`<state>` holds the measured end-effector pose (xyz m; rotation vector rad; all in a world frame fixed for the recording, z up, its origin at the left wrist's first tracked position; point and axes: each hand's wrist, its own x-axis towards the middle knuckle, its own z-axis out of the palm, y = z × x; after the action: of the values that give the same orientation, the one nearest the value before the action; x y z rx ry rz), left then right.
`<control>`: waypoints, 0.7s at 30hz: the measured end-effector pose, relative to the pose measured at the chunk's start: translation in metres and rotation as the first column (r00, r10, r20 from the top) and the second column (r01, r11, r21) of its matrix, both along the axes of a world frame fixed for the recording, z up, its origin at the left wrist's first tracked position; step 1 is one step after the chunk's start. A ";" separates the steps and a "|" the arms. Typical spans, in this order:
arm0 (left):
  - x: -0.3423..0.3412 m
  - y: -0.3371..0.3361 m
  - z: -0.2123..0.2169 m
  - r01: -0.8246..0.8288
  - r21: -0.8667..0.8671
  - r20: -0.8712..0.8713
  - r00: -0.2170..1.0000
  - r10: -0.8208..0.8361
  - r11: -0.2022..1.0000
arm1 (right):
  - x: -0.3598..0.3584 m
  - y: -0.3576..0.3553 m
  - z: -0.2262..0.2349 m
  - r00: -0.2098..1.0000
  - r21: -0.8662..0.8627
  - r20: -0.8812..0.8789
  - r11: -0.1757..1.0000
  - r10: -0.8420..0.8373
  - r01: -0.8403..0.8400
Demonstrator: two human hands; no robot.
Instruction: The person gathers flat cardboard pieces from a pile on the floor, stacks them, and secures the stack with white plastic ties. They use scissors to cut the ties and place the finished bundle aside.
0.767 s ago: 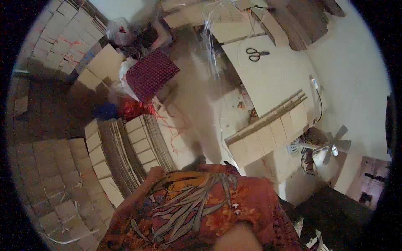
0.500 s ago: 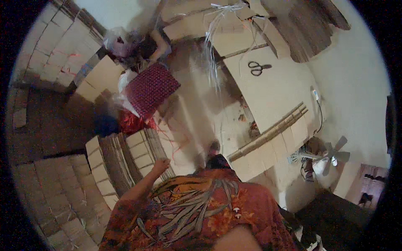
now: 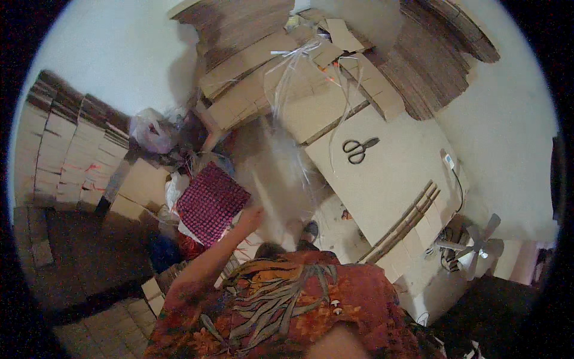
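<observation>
My left hand [image 3: 252,218] reaches forward over the floor, its arm bare below the sleeve of the patterned orange-brown shirt. It is blurred, so its finger pose is unclear, and I make out nothing in it. Just left of it in the view lies a purple-and-pink woven mat-like piece [image 3: 212,200]; whether the two touch cannot be told. Red strands lie below that piece. My right hand is out of view. Black-handled scissors [image 3: 355,152] rest on a flat cardboard sheet [image 3: 394,134] to the right.
Clear plastic strips [image 3: 293,66] hang over cardboard at the back. Stacks of folded cardboard [image 3: 66,152] line the left, with more cardboard [image 3: 424,72] at the back right. A plastic bag [image 3: 152,131] sits beyond the woven piece. A fan [image 3: 478,248] stands at the right.
My left hand has moved forward from beside my body to near the woven piece. The whole view has shifted, showing more of the far cardboard; the scissors appear lower and stay on their sheet.
</observation>
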<state>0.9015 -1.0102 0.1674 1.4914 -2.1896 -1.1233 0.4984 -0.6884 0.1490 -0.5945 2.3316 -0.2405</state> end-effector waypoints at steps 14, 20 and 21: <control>-0.144 -0.403 0.002 -0.041 -0.175 0.213 0.974 0.078 0.984 | 0.052 -0.180 0.014 0.981 0.003 0.056 0.983 -0.185 0.185; -0.184 -0.554 -0.060 -0.091 -0.168 0.505 0.847 0.165 0.982 | 0.101 -0.230 0.025 0.939 0.098 0.089 0.941 -0.333 0.325; -0.193 -0.569 -0.060 -0.105 -0.127 0.546 0.823 0.158 0.986 | 0.107 -0.236 0.028 0.927 0.114 0.093 0.929 -0.363 0.352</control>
<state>0.7089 -1.5796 0.1070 2.0930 -2.3890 -0.5711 0.6059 -0.9248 0.1771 -0.0994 2.3124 -0.3197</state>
